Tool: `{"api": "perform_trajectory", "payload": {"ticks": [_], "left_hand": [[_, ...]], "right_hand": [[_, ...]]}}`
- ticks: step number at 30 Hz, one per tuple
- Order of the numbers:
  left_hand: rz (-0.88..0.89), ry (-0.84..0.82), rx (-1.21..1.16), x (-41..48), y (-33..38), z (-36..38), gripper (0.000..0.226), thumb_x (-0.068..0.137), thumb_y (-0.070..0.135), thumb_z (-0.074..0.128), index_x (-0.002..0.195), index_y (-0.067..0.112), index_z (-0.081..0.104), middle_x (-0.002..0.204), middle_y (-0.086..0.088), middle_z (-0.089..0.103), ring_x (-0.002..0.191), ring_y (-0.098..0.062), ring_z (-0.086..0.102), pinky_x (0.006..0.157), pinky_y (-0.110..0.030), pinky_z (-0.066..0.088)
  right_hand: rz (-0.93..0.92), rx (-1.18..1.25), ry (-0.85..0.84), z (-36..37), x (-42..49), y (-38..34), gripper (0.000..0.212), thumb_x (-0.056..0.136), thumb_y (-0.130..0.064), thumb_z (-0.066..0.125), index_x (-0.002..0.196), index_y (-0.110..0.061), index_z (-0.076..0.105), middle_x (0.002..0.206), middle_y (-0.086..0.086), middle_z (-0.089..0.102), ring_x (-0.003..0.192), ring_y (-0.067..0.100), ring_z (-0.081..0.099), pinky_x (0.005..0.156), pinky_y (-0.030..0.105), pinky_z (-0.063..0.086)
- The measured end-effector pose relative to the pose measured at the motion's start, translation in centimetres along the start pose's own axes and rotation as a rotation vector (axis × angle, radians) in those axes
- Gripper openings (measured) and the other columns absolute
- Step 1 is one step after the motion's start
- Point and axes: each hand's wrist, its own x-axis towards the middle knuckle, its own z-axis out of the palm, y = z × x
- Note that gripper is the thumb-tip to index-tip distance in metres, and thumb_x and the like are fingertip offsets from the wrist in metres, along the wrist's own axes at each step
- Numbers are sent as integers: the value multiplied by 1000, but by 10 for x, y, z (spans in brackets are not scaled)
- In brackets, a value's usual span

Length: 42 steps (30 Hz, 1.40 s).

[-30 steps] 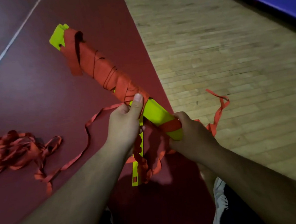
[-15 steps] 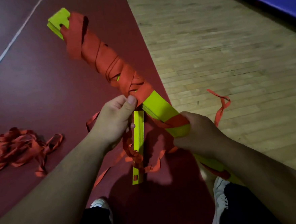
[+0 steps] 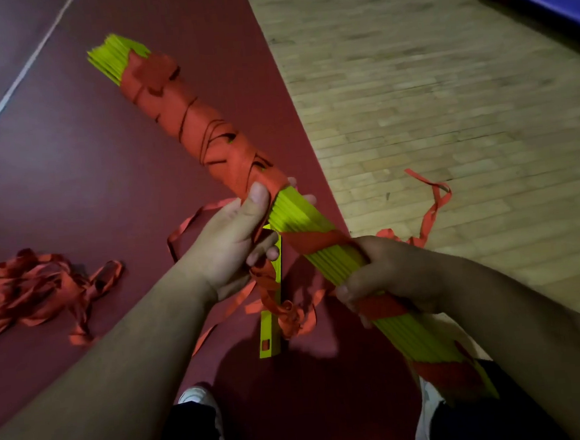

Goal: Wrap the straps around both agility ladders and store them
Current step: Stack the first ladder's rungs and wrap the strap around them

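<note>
Above the red floor (image 3: 73,183), the bundle (image 3: 302,225) of yellow rungs is held slanted, its far half wound in orange strap (image 3: 186,124). The left hand (image 3: 230,241) grips the bundle at the edge of this wrapping, thumb pressing on the strap. The right hand (image 3: 392,274) is closed around the bundle nearer the body. Below the bundle is a single rung (image 3: 272,324) with tangled strap. Left of the bundle lies a strap pile (image 3: 36,292)

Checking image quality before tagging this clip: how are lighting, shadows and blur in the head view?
Head view: dim, warm light; the left hand, right hand and bundled agility ladder cast soft shadows on the red court floor; the wooden floor at right looks smeared, likely motion blur.
</note>
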Motion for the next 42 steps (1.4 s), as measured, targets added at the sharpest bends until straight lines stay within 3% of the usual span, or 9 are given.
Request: {"api": "perform_trajectory", "payload": {"ticks": [5,9,16,21,29,33,35,38,42], "left_hand": [[6,43,-2,-1,-3,-3,94,67,67,77,121,-6,55,103,-7,67,36,0,30,53,-20,43],[28,236,124,2,-4,7,55,84,65,61,94,11,58,85,-3,63,39,-4,38,46,-18,32],[-102,511,127,8,-6,15,40,92,54,52,79,17,61,50,10,50,36,-3,38,49,-22,38],[-183,626,174,10,-15,9,55,81,64,58,93,11,58,50,2,39,42,-10,40,41,-19,42],[-134,394,365,9,-13,1,37,101,41,47,96,5,55,38,9,37,38,-5,38,45,-19,38],[-89,339,448,8,-13,-3,54,100,42,45,91,-9,61,50,3,47,38,-4,37,54,-25,44],[-93,348,450,7,-13,-5,62,91,55,44,90,-3,66,55,-3,51,37,-5,39,54,-27,43],[-116,412,435,8,-12,-10,95,81,72,38,103,-19,58,44,1,41,38,-9,43,58,-28,41],[-146,549,375,11,-10,-10,79,94,68,31,80,-1,65,38,2,40,38,-15,42,64,-31,41]], "right_hand": [[50,109,-100,-16,-3,-1,20,71,-13,67,90,-8,62,68,10,64,50,20,61,46,27,52],[-61,46,45,-18,5,5,32,74,-18,74,103,-10,64,85,20,69,65,23,68,58,29,54],[-107,-722,385,-4,13,12,86,61,-60,87,134,-35,50,109,-14,66,96,5,64,84,30,53],[-87,-950,528,5,22,22,53,83,-61,68,123,-30,52,102,-1,67,94,25,65,78,37,52],[-113,-840,667,1,18,26,30,93,-55,56,97,-26,47,79,-5,56,75,24,56,64,34,39],[-62,-653,625,-1,21,24,32,90,-52,61,84,-21,54,82,-1,60,80,23,58,64,35,40],[-60,-556,596,-4,21,22,32,90,-48,64,81,-18,59,78,0,61,77,21,58,63,34,39],[-68,-455,556,-2,18,16,30,91,-43,66,81,-14,65,74,1,62,70,18,57,61,32,38],[-90,-335,546,-1,16,12,27,90,-39,69,85,-12,72,82,11,72,74,26,65,65,32,42]]}}
